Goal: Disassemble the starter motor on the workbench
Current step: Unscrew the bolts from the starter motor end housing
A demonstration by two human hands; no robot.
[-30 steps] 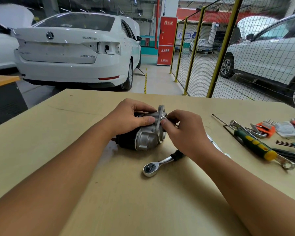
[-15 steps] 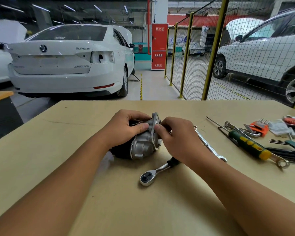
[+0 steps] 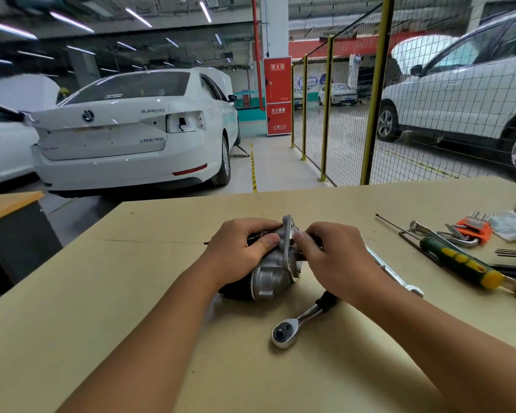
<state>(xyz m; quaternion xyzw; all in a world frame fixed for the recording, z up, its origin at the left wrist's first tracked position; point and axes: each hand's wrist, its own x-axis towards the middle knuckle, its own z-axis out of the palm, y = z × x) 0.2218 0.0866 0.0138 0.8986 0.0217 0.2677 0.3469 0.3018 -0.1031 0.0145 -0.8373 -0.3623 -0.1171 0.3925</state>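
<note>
1 starter motor (image 3: 273,274), 2 hands, 1 ratchet (image 3: 298,323), 1 screwdriver (image 3: 459,261), 3 cars

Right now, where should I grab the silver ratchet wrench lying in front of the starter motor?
Take the silver ratchet wrench by its black-gripped handle end, coming from above on the right. That end sits just below the right hand, while the round head points toward you and offers less to hold.

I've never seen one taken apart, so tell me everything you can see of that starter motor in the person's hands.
The starter motor lies on its side on the tan workbench. Its near end is a cast, silvery metal housing with a flat flange; the rear body looks black. The left hand grips the body from above, while the right hand has its fingertips at the flange face. A ratchet lies just in front, apart.
</note>
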